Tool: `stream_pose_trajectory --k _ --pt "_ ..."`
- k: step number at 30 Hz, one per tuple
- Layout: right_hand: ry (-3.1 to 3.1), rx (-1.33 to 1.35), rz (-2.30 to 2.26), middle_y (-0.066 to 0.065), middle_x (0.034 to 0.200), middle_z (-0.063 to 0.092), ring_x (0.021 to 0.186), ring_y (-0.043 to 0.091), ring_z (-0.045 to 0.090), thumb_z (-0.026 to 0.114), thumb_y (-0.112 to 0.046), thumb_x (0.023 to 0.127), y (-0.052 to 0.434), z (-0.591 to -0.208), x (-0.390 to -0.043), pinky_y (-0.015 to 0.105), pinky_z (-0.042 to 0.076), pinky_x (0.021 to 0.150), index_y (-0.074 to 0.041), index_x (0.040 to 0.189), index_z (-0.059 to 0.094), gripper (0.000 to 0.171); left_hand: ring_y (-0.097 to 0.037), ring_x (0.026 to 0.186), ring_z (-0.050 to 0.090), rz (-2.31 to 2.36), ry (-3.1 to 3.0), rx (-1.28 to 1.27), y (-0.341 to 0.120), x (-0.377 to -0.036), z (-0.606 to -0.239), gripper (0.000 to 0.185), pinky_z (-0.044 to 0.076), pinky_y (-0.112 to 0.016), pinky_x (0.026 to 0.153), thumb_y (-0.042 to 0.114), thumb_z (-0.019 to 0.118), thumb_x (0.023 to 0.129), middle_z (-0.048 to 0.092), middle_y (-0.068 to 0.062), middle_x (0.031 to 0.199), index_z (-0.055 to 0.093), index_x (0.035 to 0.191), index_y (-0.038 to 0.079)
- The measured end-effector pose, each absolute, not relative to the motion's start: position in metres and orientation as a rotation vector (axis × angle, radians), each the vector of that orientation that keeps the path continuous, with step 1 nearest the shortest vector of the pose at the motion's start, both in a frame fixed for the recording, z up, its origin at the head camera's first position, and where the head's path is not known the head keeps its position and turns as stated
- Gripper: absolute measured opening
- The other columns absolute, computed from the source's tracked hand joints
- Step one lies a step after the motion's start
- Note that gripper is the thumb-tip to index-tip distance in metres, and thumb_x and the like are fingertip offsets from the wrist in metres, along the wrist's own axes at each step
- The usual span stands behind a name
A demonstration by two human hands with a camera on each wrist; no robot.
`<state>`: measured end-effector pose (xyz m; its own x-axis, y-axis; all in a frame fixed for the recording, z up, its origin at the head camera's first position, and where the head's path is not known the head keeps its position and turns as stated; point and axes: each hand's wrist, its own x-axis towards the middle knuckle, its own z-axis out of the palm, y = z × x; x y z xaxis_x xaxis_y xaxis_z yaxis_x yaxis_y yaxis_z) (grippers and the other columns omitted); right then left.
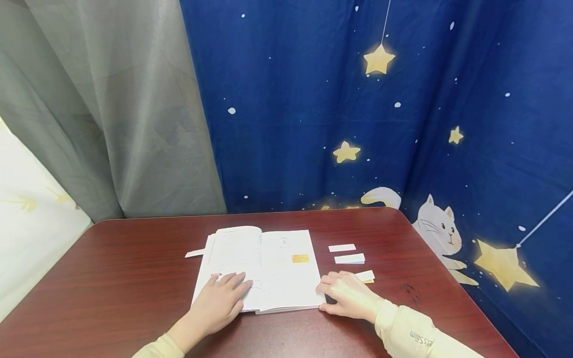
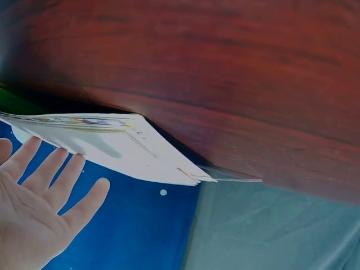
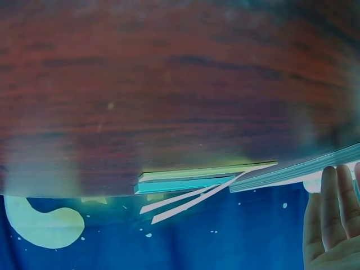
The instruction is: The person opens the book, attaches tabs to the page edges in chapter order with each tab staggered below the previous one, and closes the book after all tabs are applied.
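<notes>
An open book [image 1: 268, 266] with white pages lies on the dark red wooden table [image 1: 134, 278]. A yellow sticker [image 1: 300, 258] sits on its right page. My left hand [image 1: 221, 298] lies flat on the lower left page, fingers straight; the left wrist view shows the same hand [image 2: 39, 208] spread beside the book's page edges [image 2: 129, 152]. My right hand [image 1: 346, 293] rests at the book's lower right corner, fingers loosely bent over the table and touching the page edge. In the right wrist view its fingers [image 3: 332, 219] stand straight next to the book's edge [image 3: 304, 171].
Three small white paper strips lie right of the book: one [image 1: 342, 247], a second [image 1: 349, 258], and a third [image 1: 366, 276] just beyond my right hand. Another strip [image 1: 195, 253] pokes out at the book's left. Blue starry fabric [image 1: 380, 114] and a grey curtain [image 1: 112, 109] hang behind.
</notes>
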<state>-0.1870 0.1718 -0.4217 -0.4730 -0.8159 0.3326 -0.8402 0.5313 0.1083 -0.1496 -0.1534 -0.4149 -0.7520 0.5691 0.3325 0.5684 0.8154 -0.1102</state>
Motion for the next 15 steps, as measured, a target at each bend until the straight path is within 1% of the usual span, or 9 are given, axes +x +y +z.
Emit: stream_pose_trajectory --k 5,9,12,15 --pt "-2.462 1.363 0.092 -0.011 0.075 0.05 0.067 0.007 0.048 0.067 -0.04 0.071 0.169 -0.418 -0.187 0.023 0.039 0.056 -0.019 0.084 0.061 0.026 -0.025 0.097 0.053 0.009 -2.709 -0.823 -0.155 -0.148 -0.416 0.033 0.043 -0.045 0.071 0.023 0.054 0.081 0.056 -0.009 0.11 0.058 0.111 0.01" --pt "-2.527 1.354 0.141 -0.009 0.079 0.055 0.07 0.008 0.051 0.065 -0.039 0.073 0.162 -0.405 -0.191 0.025 0.042 0.058 -0.018 0.087 0.063 0.025 -0.025 0.091 0.055 0.028 -2.698 -0.817 -0.159 -0.15 -0.418 0.032 0.045 -0.042 0.064 0.023 0.053 0.081 0.056 -0.006 0.106 0.057 0.11 0.011" --pt "-2.572 1.333 0.197 -0.007 0.085 0.059 0.076 0.01 0.054 0.063 -0.037 0.076 0.152 -0.392 -0.197 0.028 0.045 0.064 -0.017 0.091 0.065 0.025 -0.026 0.09 0.055 0.016 -2.71 -0.802 -0.162 -0.151 -0.417 0.031 0.045 -0.042 0.061 0.022 0.053 0.08 0.056 -0.006 0.105 0.057 0.109 0.011" --pt "-2.6 1.299 0.219 -0.005 0.091 0.061 0.083 0.011 0.056 0.062 -0.037 0.078 0.139 -0.381 -0.208 0.03 0.045 0.07 -0.016 0.098 0.065 0.029 -0.027 0.091 0.055 0.001 -2.755 -0.774 -0.163 -0.152 -0.416 0.032 0.045 -0.043 0.06 0.022 0.052 0.081 0.057 -0.007 0.104 0.057 0.11 0.01"
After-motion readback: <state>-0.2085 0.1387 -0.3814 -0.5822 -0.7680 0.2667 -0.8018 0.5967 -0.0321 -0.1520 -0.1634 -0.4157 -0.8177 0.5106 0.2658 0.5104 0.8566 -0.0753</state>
